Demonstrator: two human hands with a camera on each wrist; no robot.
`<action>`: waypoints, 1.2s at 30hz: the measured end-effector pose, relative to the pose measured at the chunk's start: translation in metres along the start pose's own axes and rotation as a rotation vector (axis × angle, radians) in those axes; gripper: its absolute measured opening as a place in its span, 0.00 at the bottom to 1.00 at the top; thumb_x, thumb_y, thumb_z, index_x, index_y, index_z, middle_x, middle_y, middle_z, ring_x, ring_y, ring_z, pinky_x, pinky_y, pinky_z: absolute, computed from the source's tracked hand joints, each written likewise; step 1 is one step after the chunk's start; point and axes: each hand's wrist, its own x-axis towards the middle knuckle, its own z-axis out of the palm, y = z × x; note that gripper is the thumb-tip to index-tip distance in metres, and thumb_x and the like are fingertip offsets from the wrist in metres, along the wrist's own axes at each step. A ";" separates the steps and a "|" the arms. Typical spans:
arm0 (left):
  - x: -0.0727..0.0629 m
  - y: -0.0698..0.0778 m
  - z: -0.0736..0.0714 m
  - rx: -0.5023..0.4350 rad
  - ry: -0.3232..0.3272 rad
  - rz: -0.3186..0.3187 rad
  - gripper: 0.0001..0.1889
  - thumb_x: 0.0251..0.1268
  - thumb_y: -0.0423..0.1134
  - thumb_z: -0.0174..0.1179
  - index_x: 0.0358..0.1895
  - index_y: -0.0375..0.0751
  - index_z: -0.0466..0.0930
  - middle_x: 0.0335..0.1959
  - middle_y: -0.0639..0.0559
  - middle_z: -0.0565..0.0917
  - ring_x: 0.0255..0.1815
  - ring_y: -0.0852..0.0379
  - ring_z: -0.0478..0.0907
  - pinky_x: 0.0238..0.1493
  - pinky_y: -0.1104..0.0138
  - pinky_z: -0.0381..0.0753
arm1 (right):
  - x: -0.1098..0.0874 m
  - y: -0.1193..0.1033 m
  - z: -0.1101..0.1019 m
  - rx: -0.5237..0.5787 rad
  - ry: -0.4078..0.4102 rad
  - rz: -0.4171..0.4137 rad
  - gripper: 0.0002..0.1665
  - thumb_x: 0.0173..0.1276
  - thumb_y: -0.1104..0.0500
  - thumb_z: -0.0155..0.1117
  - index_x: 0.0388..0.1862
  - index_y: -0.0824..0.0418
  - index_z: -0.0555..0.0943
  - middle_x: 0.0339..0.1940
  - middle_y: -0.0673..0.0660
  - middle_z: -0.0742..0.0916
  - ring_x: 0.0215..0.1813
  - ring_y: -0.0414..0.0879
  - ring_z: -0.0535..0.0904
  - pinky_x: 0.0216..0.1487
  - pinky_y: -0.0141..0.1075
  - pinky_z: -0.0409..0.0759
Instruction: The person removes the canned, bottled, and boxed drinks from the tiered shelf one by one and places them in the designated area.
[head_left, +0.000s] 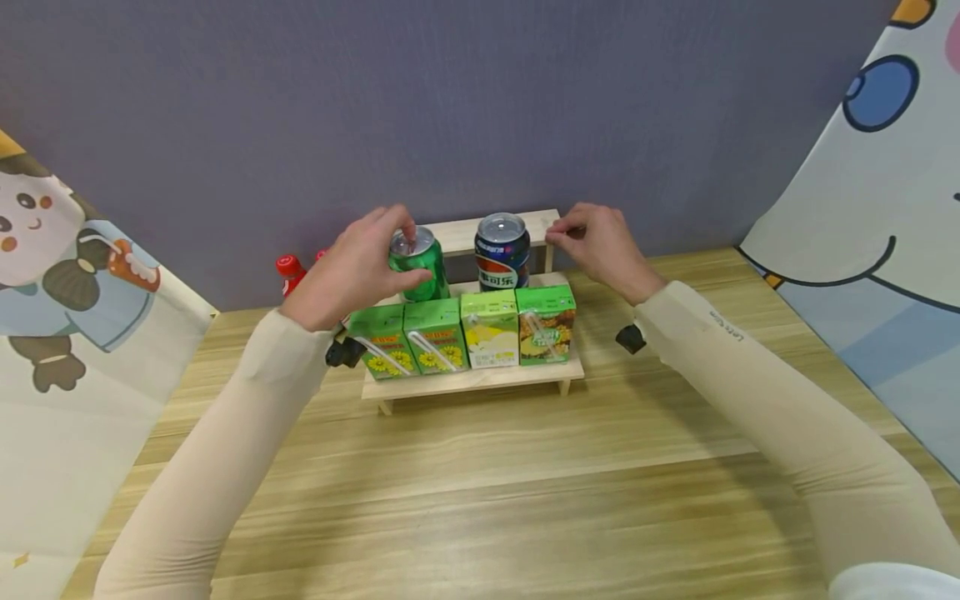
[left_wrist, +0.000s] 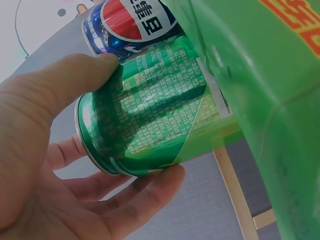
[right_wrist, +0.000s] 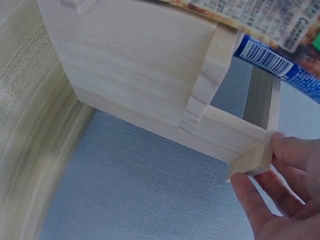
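Left hand (head_left: 356, 271), grip curled round one green can (head_left: 437, 267); right hand (head_left: 606, 248) pinches one shelf (head_left: 538, 223); one blue can (head_left: 501, 257); four cartons (head_left: 489, 332).

It looks like a partitioned shop-display booth: grey wall (head_left: 465, 100) at twelve o'clock, cartoon panels (head_left: 862, 242) at nine and three, drinks rack (head_left: 472, 382) on a wood-grain tabletop (head_left: 480, 500).

Even light, soft shadows on tabletop (head_left: 480, 492)
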 end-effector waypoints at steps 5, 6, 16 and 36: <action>-0.001 0.000 0.001 0.008 0.022 -0.001 0.22 0.55 0.46 0.68 0.47 0.44 0.69 0.43 0.53 0.73 0.40 0.53 0.70 0.41 0.59 0.74 | 0.000 0.000 0.000 0.001 0.001 0.004 0.10 0.64 0.57 0.66 0.39 0.63 0.86 0.35 0.54 0.82 0.37 0.45 0.78 0.39 0.37 0.77; -0.001 0.000 0.001 0.011 0.030 0.000 0.22 0.55 0.46 0.69 0.47 0.44 0.69 0.43 0.53 0.73 0.40 0.53 0.70 0.41 0.59 0.74 | 0.000 -0.001 0.000 0.002 0.000 0.005 0.10 0.64 0.57 0.66 0.39 0.63 0.86 0.35 0.53 0.82 0.37 0.45 0.78 0.40 0.37 0.77; -0.010 -0.004 0.001 -0.006 0.135 0.006 0.21 0.53 0.45 0.70 0.45 0.41 0.70 0.39 0.52 0.74 0.37 0.53 0.70 0.37 0.61 0.72 | 0.000 -0.002 0.002 0.010 -0.005 0.000 0.09 0.64 0.58 0.66 0.38 0.63 0.86 0.35 0.53 0.82 0.36 0.45 0.77 0.39 0.37 0.77; -0.036 -0.013 -0.047 -0.060 0.405 0.020 0.21 0.52 0.44 0.70 0.45 0.41 0.72 0.43 0.54 0.76 0.36 0.56 0.79 0.38 0.67 0.80 | 0.001 0.003 0.000 -0.003 -0.007 0.003 0.10 0.65 0.57 0.65 0.38 0.62 0.86 0.35 0.53 0.82 0.36 0.44 0.78 0.39 0.37 0.77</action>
